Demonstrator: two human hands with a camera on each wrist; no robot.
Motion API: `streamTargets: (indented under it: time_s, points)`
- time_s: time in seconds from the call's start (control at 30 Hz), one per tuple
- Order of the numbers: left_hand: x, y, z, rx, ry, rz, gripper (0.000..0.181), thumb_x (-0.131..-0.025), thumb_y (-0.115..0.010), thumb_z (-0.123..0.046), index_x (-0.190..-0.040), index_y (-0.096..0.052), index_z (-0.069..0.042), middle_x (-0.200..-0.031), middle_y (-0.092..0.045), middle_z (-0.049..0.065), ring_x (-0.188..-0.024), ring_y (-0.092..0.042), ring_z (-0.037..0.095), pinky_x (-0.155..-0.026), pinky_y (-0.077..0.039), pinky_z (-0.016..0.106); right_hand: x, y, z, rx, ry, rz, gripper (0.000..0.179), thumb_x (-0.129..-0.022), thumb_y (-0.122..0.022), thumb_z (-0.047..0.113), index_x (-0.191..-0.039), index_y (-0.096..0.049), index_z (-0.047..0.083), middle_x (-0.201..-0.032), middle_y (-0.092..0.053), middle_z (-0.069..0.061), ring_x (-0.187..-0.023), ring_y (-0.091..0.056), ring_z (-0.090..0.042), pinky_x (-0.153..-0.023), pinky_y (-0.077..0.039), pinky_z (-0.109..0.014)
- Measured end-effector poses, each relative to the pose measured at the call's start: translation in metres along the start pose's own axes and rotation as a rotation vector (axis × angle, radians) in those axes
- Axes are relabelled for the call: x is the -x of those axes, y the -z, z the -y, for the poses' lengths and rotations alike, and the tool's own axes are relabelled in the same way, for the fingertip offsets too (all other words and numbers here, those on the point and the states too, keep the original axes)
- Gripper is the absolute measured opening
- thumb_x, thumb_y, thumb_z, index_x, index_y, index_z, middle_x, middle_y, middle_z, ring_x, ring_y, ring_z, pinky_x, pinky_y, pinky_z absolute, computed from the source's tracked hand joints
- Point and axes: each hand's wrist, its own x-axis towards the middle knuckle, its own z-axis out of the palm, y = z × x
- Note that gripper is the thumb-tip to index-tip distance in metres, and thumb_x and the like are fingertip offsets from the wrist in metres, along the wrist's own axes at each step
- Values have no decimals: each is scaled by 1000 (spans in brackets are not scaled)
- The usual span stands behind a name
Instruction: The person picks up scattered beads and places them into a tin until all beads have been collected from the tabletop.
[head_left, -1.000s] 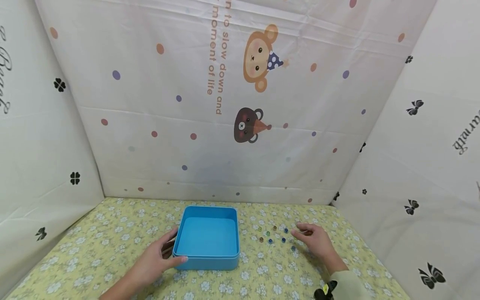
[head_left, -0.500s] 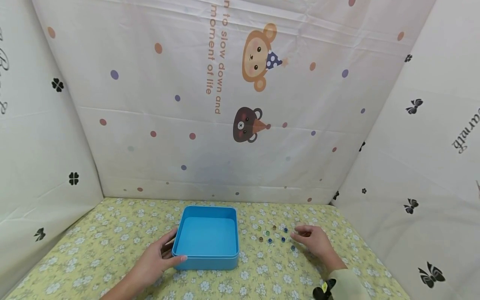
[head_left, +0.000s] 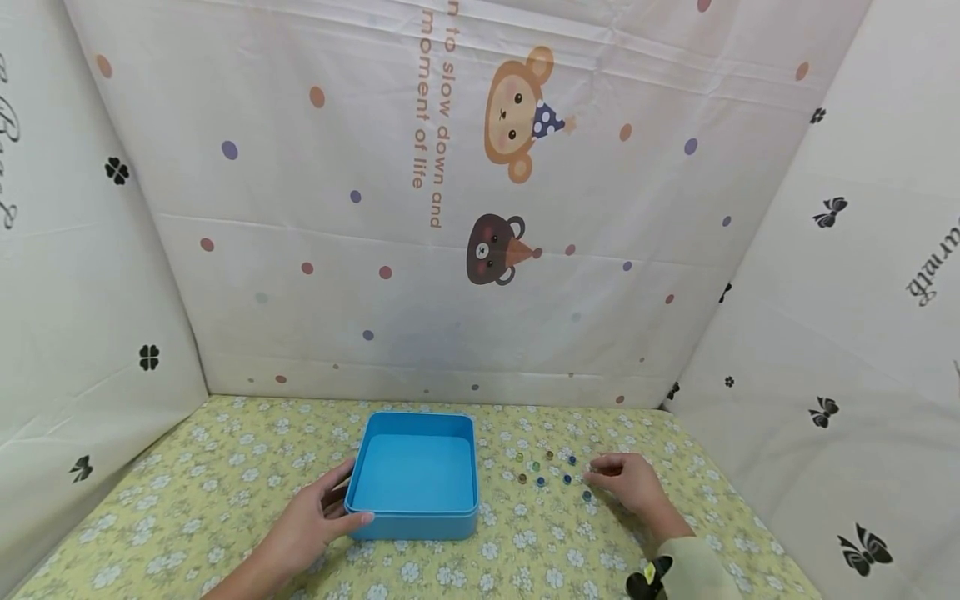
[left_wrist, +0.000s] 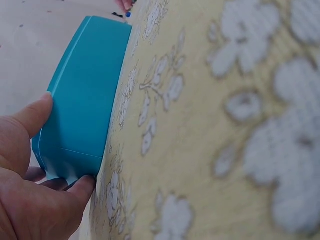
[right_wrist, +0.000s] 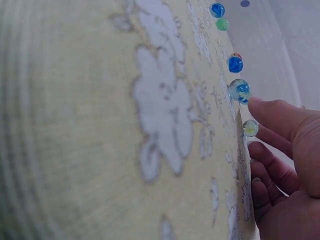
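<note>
An open square blue plastic box [head_left: 414, 526] stands on the tablecloth, its bare floor showing. My left hand [head_left: 307, 517] grips its near-left corner. In the left wrist view, the thumb [left_wrist: 39, 114] presses one wall and the other fingers lie round the corner. To the right lie several glass marbles, among them a green marble [head_left: 536, 467] and a blue marble [head_left: 541, 482]. Beside them is my right hand [head_left: 632, 483], low, with fingers bent. A clear yellowish marble [right_wrist: 250, 128] shows between its thumb and index finger, which are apart; a clear-blue marble [right_wrist: 240, 91] lies by the thumb tip.
The yellow floral tablecloth [head_left: 225, 475] covers the table. A white printed sheet [head_left: 420, 308] rises at the back, with more sheets at both sides. A black bow-shaped thing [head_left: 648, 577] is at my right sleeve [head_left: 697, 568].
My right hand has dipped slightly, and its thumb and index finger have drawn closer together beside the marbles. The left hand and the box stay where they were.
</note>
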Motion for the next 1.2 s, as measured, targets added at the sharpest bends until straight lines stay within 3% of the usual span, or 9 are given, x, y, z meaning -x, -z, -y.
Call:
streamTargets:
  time_s: [0.27,1.2]
  points:
    - [1,-4,0,-14,6,-44,94,-89,-80,-18,-163,-23,-7,-166,-22,30,-148,-33,54,-117,-58,44,1,0,0,3,-9,5,31,-88,-84,23,-112,-78,4,-110,-74,-10,-92,-68,-18,-70,-68,-36]
    - [0,-5,1,-4,16,-61,93,-88,-81,-16,-162,-26,-7,-165,-26,31,-145,-37,54,-114,-60,43,-1,2,1,61,9,-3,25,-88,-84,19,-107,-79,4,-107,-76,-9,-86,-69,-16,-70,-69,-36]
